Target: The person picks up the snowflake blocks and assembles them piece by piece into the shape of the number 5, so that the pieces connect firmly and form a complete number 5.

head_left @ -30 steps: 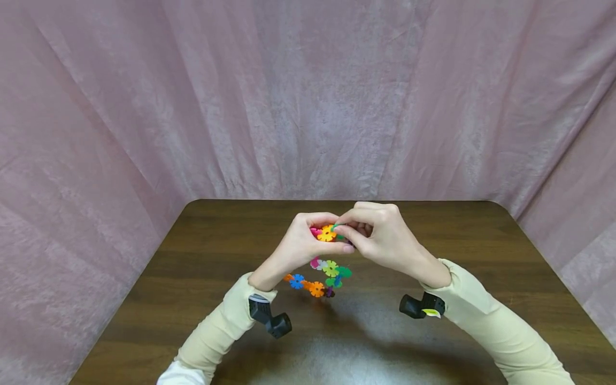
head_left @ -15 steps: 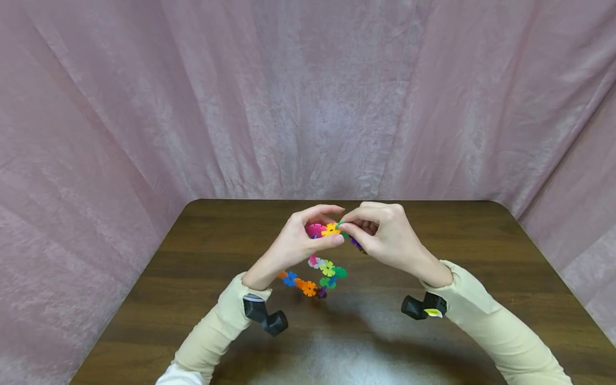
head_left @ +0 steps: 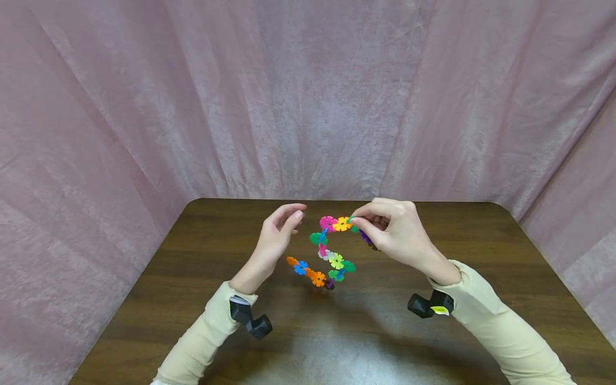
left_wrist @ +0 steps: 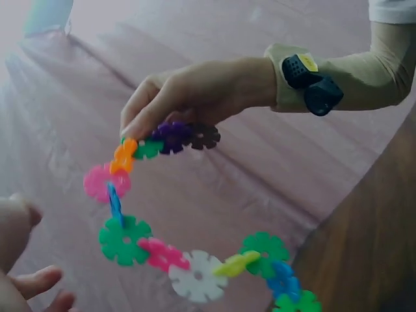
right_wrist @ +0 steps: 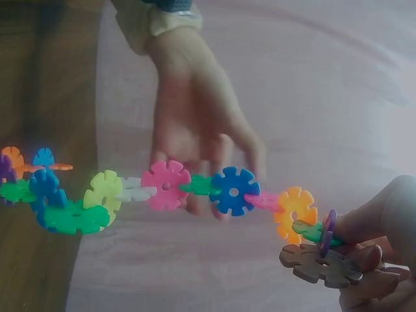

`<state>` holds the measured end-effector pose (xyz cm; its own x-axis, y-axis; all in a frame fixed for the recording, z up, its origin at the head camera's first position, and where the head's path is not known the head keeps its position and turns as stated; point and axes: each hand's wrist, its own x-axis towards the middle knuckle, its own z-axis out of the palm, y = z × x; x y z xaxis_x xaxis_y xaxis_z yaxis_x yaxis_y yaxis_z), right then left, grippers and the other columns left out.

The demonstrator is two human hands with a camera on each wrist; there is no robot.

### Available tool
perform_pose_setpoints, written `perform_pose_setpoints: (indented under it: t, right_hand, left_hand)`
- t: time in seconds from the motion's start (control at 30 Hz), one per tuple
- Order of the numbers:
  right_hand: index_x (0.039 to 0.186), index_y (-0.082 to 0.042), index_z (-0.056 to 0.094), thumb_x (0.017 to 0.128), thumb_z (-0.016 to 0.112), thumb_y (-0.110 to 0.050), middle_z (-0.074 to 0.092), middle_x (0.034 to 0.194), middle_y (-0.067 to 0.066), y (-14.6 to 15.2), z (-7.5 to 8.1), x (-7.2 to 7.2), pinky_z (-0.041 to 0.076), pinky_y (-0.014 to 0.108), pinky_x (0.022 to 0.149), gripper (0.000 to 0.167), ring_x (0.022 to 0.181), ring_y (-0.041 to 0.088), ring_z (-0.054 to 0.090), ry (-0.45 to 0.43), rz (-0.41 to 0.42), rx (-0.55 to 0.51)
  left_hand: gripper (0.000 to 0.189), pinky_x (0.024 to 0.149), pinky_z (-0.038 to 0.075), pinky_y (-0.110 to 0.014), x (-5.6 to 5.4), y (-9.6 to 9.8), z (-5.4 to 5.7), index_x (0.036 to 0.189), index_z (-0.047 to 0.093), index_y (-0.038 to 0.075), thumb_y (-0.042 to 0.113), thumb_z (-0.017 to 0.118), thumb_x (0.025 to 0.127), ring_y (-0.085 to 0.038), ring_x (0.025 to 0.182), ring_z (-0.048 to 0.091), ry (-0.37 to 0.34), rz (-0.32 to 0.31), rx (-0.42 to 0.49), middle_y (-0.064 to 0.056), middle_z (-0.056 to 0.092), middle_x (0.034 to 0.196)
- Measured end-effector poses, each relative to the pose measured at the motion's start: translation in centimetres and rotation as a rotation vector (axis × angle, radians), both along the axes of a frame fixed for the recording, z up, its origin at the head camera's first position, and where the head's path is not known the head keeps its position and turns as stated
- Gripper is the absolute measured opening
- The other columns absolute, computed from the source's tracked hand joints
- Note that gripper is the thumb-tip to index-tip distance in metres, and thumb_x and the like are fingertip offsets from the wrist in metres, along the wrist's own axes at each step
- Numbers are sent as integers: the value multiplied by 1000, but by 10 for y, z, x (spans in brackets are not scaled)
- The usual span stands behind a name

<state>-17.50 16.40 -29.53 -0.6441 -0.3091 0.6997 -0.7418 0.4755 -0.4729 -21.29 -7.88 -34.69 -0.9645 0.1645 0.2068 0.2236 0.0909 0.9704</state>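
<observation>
A chain of interlocking flower-shaped plastic discs (head_left: 336, 261) hangs in a curve from my right hand (head_left: 401, 232). Thumb and forefinger pinch a green disc (left_wrist: 149, 149) near the upper end. Past that pinch, a purple disc (left_wrist: 173, 136) and a brown disc (right_wrist: 320, 265) trail under the palm. An orange-yellow disc (head_left: 342, 224) and a pink disc (head_left: 328, 223) come first on the other side. My left hand (head_left: 275, 235) is held to the left, apart from the chain, fingers relaxed and holding nothing. At the low end sit orange discs (head_left: 318, 278) and a blue disc (head_left: 301, 268).
A dark brown wooden table (head_left: 192, 299) lies beneath the hands, with their shadow on it. Pinkish curtains (head_left: 308, 107) hang behind the table and on both sides. Each wrist carries a small black camera (head_left: 252, 319).
The left hand has let go of the chain and moved left and away. The right hand has shifted slightly right, still pinching the chain, whose upper part is now uncovered.
</observation>
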Motion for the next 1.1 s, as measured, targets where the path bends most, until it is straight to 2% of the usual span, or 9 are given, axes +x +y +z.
perform_pose_setpoints:
  t: [0.13,0.33,0.5,0.67,0.73,0.8,0.9,1.0,1.1]
  right_hand:
    - [82,-11,74,79,78,-4,63,67,-6,3,-1,-2,42,14,47,8,50,2,50,-6,-15,2]
    - [82,-11,75,78,78,-5,63,67,-6,5,-3,-5,43,14,47,8,50,2,50,-16,-28,5]
    - [81,-12,75,79,78,-6,63,66,-6,8,-3,-6,42,15,46,7,50,2,50,-26,-43,-6]
    - [81,-13,75,81,77,-7,64,66,-6,10,-1,-6,41,15,45,6,48,3,49,-42,-60,-24]
    - [81,-13,75,81,77,-7,64,66,-5,11,0,-6,40,15,45,6,48,4,49,-47,-65,-31]
    - [81,-13,75,81,77,-6,64,66,-5,11,0,-7,40,15,45,7,48,4,49,-51,-71,-32]
    - [81,-12,75,80,77,-6,65,67,-4,12,1,-8,40,15,45,7,49,4,49,-48,-80,-24]
    - [80,-12,75,80,77,-5,65,67,-4,13,2,-9,40,14,46,7,50,4,48,-40,-89,-16]
    - [80,-12,75,80,77,-5,65,67,-4,14,2,-9,39,14,46,7,50,4,47,-25,-98,-15]
  left_hand:
    - [28,77,47,-28,-4,-4,-12,119,61,2,20,51,99,-12,89,56,-149,110,103,-2,62,102]
    - [36,80,38,-30,-1,-7,-34,128,45,2,22,46,98,-15,94,43,-356,164,123,-5,47,110]
    - [46,80,32,-31,3,-8,-47,135,34,1,22,46,95,-19,98,35,-441,177,151,-7,40,117]
    - [52,79,30,-30,8,-9,-55,139,25,5,22,46,95,-21,100,31,-499,178,187,-6,34,119]
    - [54,82,30,-31,10,-8,-57,140,22,4,23,45,95,-22,100,30,-530,170,234,-7,30,117]
    - [57,96,32,-34,13,-8,-59,142,20,0,22,44,96,-26,108,30,-571,143,300,-13,27,125]
    - [64,117,22,-43,20,-6,-61,146,13,-7,21,42,95,-41,129,24,-659,70,405,-30,16,142]
    - [73,121,12,-48,26,-4,-64,147,2,-11,22,43,95,-48,143,10,-749,-11,476,-37,2,151]
    - [77,121,12,-48,28,0,-68,144,-3,-13,22,45,95,-48,145,8,-821,-64,525,-39,1,151]
